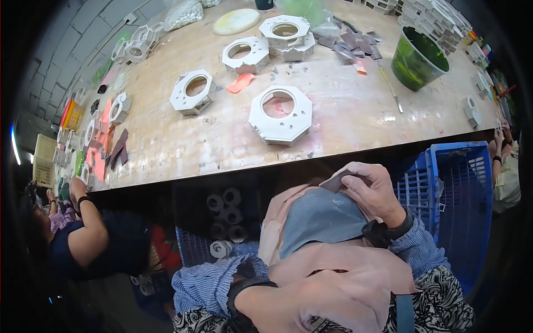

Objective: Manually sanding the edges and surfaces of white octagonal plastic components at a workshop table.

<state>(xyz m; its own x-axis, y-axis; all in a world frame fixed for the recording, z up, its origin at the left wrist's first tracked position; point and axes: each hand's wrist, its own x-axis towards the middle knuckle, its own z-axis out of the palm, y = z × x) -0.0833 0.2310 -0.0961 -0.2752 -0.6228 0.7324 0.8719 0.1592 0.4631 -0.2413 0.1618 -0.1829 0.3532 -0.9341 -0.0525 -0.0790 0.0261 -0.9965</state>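
Note:
My right hand (377,191) is closed in a pinch on a small grey-brown piece of sandpaper (334,182), held over my lap just below the table edge. Across my lap lie a blue-grey cloth (322,219) and a pinkish covering. Close to the camera, my left hand (316,299) is bent in front of my body, its fingers not clearly visible. Ahead on the table sits a white octagonal frame (256,116) with a round opening, touched by neither hand. More such frames (180,94) stand farther back, two of them stacked.
Sandpaper pieces (358,44) lie in a pile beside a brush (391,91) and a tub of green paint (416,61). Blue crates (461,200) stand at my right; another below the table holds white parts (221,248). Co-workers sit at left (83,238) and right (505,177).

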